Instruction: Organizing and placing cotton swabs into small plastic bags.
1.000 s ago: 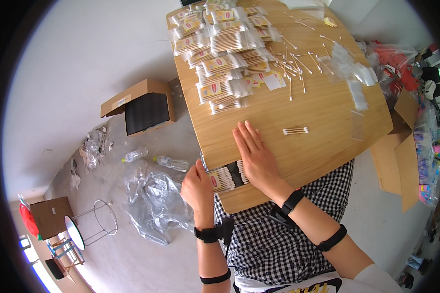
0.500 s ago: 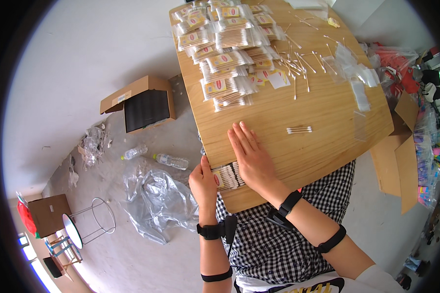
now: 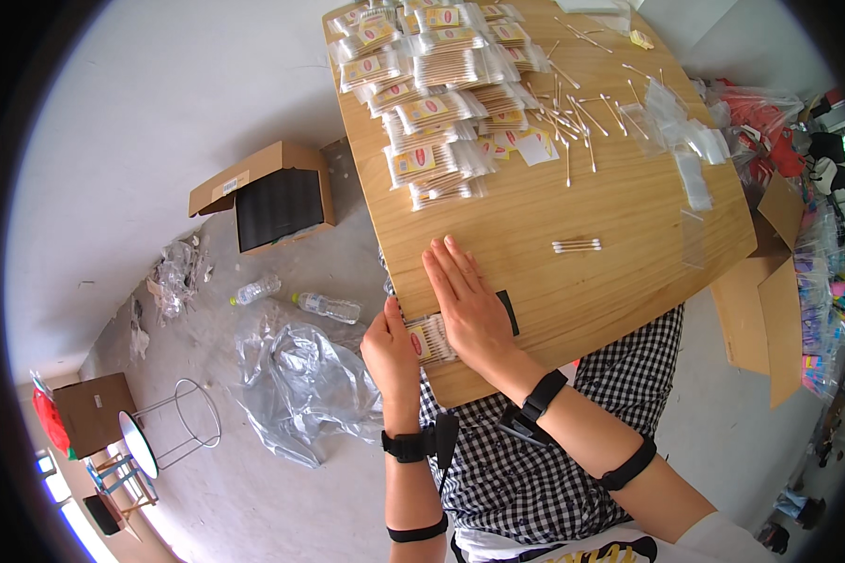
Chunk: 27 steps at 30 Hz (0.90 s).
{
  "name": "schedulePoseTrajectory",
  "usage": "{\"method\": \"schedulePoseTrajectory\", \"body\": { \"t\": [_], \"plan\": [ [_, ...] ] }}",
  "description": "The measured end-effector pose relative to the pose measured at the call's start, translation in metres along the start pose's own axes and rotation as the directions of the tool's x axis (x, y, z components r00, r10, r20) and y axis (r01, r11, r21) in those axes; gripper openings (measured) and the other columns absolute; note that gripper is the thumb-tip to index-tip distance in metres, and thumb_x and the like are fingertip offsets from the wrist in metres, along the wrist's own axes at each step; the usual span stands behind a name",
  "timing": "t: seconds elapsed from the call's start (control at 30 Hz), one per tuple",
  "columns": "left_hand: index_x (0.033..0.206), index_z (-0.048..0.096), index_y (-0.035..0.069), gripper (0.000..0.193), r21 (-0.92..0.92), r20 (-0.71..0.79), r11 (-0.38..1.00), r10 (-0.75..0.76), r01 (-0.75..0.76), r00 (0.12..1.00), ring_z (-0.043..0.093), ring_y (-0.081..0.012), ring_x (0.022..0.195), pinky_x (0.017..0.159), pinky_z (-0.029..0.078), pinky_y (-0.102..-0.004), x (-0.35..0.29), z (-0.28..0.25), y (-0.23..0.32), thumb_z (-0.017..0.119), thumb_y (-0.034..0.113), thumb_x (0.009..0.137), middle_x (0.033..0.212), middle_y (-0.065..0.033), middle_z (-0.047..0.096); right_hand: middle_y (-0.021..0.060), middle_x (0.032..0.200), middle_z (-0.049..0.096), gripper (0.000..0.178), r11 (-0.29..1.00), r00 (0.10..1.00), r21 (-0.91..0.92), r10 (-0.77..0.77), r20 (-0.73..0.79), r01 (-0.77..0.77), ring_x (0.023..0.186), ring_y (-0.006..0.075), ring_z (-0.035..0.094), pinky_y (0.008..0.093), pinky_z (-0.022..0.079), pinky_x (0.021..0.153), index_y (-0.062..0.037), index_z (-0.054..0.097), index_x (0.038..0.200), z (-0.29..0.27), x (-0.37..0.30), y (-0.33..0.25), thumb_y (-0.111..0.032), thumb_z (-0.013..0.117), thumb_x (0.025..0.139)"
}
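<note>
A clear packet of cotton swabs (image 3: 429, 340) with a yellow and white card lies at the table's near left edge. My left hand (image 3: 391, 352) is closed on the packet's left end, thumb up along the table edge. My right hand (image 3: 471, 314) lies flat over the packet's right end, fingers stretched out together and pointing away from me. From under its right side shows a dark strip (image 3: 508, 312); what it belongs to is hidden. A few loose cotton swabs (image 3: 576, 246) lie side by side to the right of this hand.
Filled swab packets (image 3: 437, 113) are piled at the table's far left. Scattered swabs (image 3: 573, 122) and empty clear bags (image 3: 693, 178) lie farther right. A cardboard box (image 3: 286, 202), bottles (image 3: 329, 308) and plastic sheeting (image 3: 310, 385) are on the floor at left; another open box (image 3: 746, 319) stands at right.
My right hand has slid slightly left over the packet, covering more of the swabs. The dark strip now shows on its right side instead of its left. My left hand keeps its hold.
</note>
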<state>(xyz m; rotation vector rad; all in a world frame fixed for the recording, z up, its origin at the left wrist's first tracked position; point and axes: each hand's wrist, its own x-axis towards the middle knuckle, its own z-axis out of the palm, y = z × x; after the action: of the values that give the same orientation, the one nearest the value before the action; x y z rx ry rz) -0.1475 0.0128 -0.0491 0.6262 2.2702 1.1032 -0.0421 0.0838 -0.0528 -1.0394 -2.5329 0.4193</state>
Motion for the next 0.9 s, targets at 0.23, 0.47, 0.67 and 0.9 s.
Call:
{"method": "schedulePoseTrajectory", "body": {
  "t": [0.23,0.47,0.67,0.9],
  "plan": [
    [0.080,0.067,-0.003,0.037,0.225,-0.057,0.973,0.062,-0.047,0.996,0.060,-0.0348,0.055,0.052,0.045,-0.0418,-0.001,0.002,0.000,0.054,0.026,0.100,0.063,-0.0202,0.062,0.0196,0.149,0.042,0.051,0.973,0.999,0.229,0.033,-0.041,-0.023,0.144,0.0327,0.033,0.0441,0.030,0.117,0.0032,0.038,0.144,0.009,0.001,-0.019,-0.016,0.049,0.098],
    [0.086,0.067,-0.001,0.035,0.316,0.009,0.921,0.236,-0.226,0.972,0.063,-0.0412,0.067,0.057,0.047,-0.0455,-0.004,0.002,-0.001,0.054,0.029,0.099,0.075,-0.0231,0.065,0.0199,0.147,0.044,0.051,0.803,0.998,0.594,0.054,-0.010,-0.038,0.143,0.0348,0.033,0.0444,0.031,0.116,0.0014,0.039,0.145,0.013,0.004,-0.033,-0.024,0.049,0.102],
    [0.080,0.061,-0.003,0.047,0.018,0.033,0.999,-0.035,0.034,0.999,0.053,-0.0244,0.055,0.056,0.042,-0.0392,0.003,-0.016,-0.012,0.047,0.035,0.104,0.061,-0.0148,0.057,0.0188,0.155,0.034,0.058,0.241,0.942,0.965,0.335,0.015,-0.101,0.147,0.0277,0.027,0.0400,0.022,0.119,-0.0001,0.030,0.151,0.001,-0.006,-0.010,-0.037,0.039,0.106],
    [0.105,0.059,-0.001,0.023,0.091,-0.170,0.981,0.185,-0.172,0.968,0.054,-0.0179,0.077,0.068,0.044,-0.0330,-0.002,-0.044,-0.029,0.055,0.021,0.101,0.087,-0.0096,0.062,0.0138,0.144,0.049,0.046,0.623,0.909,0.766,0.396,-0.133,-0.159,0.134,0.0273,0.045,0.0378,0.033,0.113,-0.0057,0.045,0.143,-0.042,-0.032,0.044,-0.011,0.056,0.099]
  ]
}}
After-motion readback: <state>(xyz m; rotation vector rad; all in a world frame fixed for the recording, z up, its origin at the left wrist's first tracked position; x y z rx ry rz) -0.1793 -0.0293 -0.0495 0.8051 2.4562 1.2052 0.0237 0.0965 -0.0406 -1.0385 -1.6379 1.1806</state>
